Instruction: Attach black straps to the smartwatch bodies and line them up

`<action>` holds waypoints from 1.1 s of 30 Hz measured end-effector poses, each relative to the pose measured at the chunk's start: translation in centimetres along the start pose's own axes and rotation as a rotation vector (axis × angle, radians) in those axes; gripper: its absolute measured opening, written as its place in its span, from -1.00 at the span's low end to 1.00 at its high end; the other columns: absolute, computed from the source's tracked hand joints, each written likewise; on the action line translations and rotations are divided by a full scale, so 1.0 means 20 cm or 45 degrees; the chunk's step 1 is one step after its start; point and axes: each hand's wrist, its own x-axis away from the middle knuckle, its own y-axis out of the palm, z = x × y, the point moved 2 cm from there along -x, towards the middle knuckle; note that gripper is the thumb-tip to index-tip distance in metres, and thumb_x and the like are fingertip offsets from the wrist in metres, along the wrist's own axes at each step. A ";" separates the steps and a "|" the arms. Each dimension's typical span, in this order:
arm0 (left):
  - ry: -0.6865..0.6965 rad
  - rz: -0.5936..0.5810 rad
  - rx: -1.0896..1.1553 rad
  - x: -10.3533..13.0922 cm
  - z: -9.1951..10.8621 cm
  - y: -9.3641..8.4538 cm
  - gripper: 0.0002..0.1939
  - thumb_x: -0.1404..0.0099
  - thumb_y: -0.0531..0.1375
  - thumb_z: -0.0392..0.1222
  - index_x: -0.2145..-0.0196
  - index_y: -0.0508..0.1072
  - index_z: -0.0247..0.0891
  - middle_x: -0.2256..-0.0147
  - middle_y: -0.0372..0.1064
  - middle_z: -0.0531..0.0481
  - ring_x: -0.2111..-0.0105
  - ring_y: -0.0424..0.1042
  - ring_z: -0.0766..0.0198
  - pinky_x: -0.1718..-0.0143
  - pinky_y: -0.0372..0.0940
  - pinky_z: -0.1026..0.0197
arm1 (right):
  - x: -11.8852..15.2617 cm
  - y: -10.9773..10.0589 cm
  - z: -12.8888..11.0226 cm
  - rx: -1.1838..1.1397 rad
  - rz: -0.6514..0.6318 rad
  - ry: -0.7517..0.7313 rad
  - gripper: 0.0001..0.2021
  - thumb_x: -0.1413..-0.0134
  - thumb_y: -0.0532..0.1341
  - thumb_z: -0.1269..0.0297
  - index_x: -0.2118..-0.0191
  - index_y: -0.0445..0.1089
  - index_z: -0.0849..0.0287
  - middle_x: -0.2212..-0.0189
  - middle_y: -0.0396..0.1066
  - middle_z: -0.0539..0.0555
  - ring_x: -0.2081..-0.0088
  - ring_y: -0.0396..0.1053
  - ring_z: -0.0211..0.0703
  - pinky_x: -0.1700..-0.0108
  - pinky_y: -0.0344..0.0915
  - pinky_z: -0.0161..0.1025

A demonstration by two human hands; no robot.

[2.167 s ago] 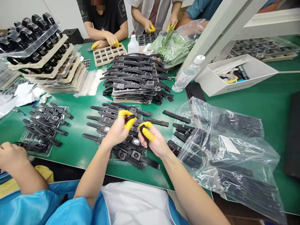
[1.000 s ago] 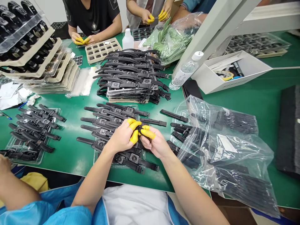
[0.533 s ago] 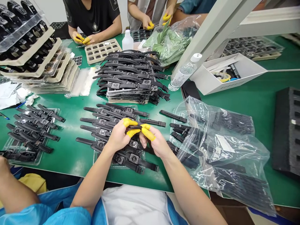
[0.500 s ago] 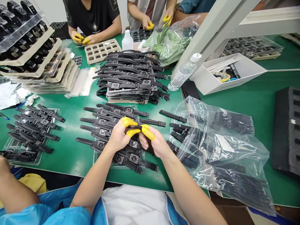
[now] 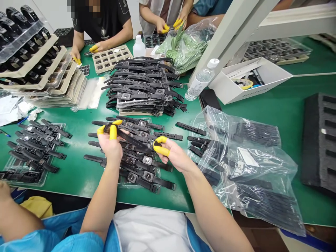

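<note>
My left hand (image 5: 111, 141), with yellow finger cots, is closed on the case end of a black smartwatch (image 5: 108, 128). Its black strap (image 5: 133, 141) stretches rightward from there towards my right hand (image 5: 170, 151). Yellow-covered thumb and finger of that hand pinch a small black strap end (image 5: 158, 144); whether it joins the same strap is hard to make out. Beneath both hands lie rows of strapped watches (image 5: 131, 177), backs up, on a clear plastic tray (image 5: 123, 182). Two loose strap pieces (image 5: 191, 128) (image 5: 168, 135) rest just beyond my right hand.
Clear bags of straps (image 5: 249, 157) lie at right. Behind stand stacked watch trays (image 5: 144, 84), a water bottle (image 5: 202, 79), a white box (image 5: 252, 82) and a slanted post (image 5: 231, 38). More watches (image 5: 36, 143) and tall tray stacks (image 5: 44, 70) occupy the left. Co-workers' hands (image 5: 168, 26) work opposite.
My hands were together over the watch; now they are apart, the left moved left with the watch case and the right a little right. A co-worker's hand opposite reached down to a small tray.
</note>
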 end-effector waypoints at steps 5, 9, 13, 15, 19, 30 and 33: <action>-0.007 -0.829 -0.410 0.12 -0.05 0.06 -0.70 -0.51 0.19 -0.10 -0.14 0.44 -0.16 -0.07 0.57 -0.15 0.15 0.66 0.16 0.16 0.60 0.11 | 0.01 0.05 0.00 -0.126 0.021 -0.163 -0.68 -0.19 0.36 -0.02 0.18 0.34 0.09 0.62 0.27 -0.17 0.65 -0.02 -0.37 0.61 -0.07 -0.37; 0.508 -1.156 -0.646 0.18 -0.06 0.06 -0.43 -0.40 0.06 -0.46 -0.29 0.40 -0.15 -0.23 0.45 -0.16 -0.29 0.41 0.09 -0.31 0.38 -0.05 | 0.02 0.11 0.03 -0.151 -0.152 -0.105 -0.68 -0.19 0.34 -0.02 0.27 0.33 0.12 0.66 0.23 -0.15 0.65 -0.08 -0.37 0.60 -0.21 -0.34; 0.585 -1.222 -0.651 0.17 -0.06 0.06 -0.33 -0.36 0.02 -0.50 -0.35 0.35 -0.11 -0.22 0.43 -0.16 -0.26 0.41 0.12 -0.28 0.40 -0.01 | 0.03 0.12 0.04 -0.187 -0.141 -0.071 -0.70 -0.16 0.33 0.01 0.28 0.32 0.12 0.69 0.22 -0.15 0.65 -0.08 -0.36 0.59 -0.22 -0.33; 0.578 -1.227 -0.660 0.17 -0.05 0.06 -0.38 -0.40 0.03 -0.48 -0.34 0.36 -0.12 -0.20 0.43 -0.16 -0.24 0.43 0.11 -0.27 0.41 0.00 | 0.02 0.11 0.04 -0.213 -0.093 -0.079 -0.72 -0.14 0.33 0.04 0.27 0.32 0.12 0.70 0.19 -0.17 0.66 -0.10 -0.36 0.60 -0.22 -0.34; 0.563 -1.203 -0.682 0.17 -0.05 0.06 -0.43 -0.43 0.04 -0.45 -0.32 0.37 -0.14 -0.17 0.44 -0.17 -0.22 0.44 0.10 -0.25 0.42 0.00 | 0.01 0.11 0.04 -0.211 -0.073 -0.092 -0.73 -0.14 0.33 0.06 0.27 0.32 0.12 0.71 0.17 -0.20 0.67 -0.12 -0.38 0.60 -0.23 -0.34; 0.476 -1.084 -0.637 0.17 -0.04 0.07 -0.55 -0.49 0.07 -0.40 -0.26 0.39 -0.19 -0.11 0.49 -0.19 -0.14 0.51 0.13 -0.17 0.46 0.05 | 0.01 0.10 0.01 -0.337 -0.015 -0.083 -0.74 -0.15 0.32 0.08 0.29 0.28 0.11 0.73 0.10 -0.23 0.68 -0.18 -0.40 0.62 -0.26 -0.37; 0.481 -1.061 -0.632 0.16 -0.05 0.07 -0.55 -0.49 0.07 -0.42 -0.26 0.39 -0.20 -0.10 0.49 -0.20 -0.13 0.51 0.14 -0.15 0.47 0.06 | 0.01 0.10 0.01 -0.334 -0.041 -0.096 -0.73 -0.15 0.33 0.07 0.30 0.29 0.11 0.73 0.11 -0.23 0.68 -0.17 -0.40 0.62 -0.25 -0.37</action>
